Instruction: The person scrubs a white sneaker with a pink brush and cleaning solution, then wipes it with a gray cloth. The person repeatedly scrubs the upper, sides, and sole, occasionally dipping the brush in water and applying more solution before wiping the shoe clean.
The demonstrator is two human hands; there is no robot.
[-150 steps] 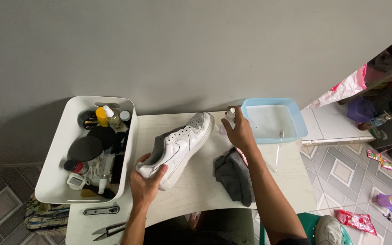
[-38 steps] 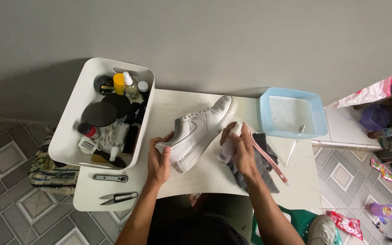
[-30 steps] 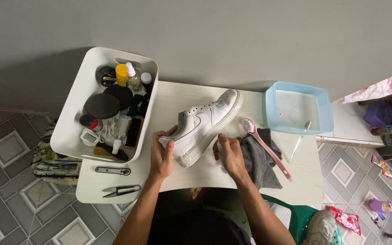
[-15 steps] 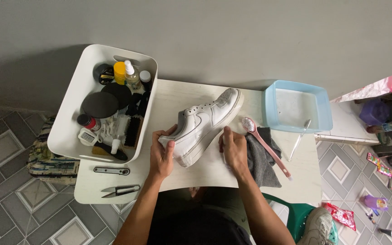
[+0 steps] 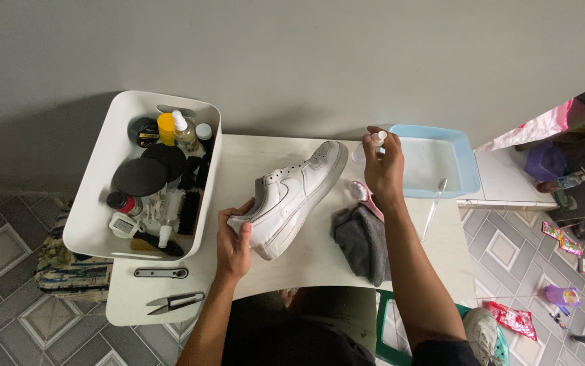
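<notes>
Seated at a white table point(image 5: 319, 261), the left hand point(image 5: 233, 237) grips the heel of a white sneaker point(image 5: 291, 196) lying mid-table, while the right hand point(image 5: 384, 166) clasps a small spray bottle point(image 5: 368, 146) near the far edge, above a grey cloth point(image 5: 363, 240).

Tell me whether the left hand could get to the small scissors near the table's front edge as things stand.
Probably yes. The left hand holds the white sneaker by its heel, and the scissors lie uncovered on the table nearby, but it must release the sneaker first.
</notes>
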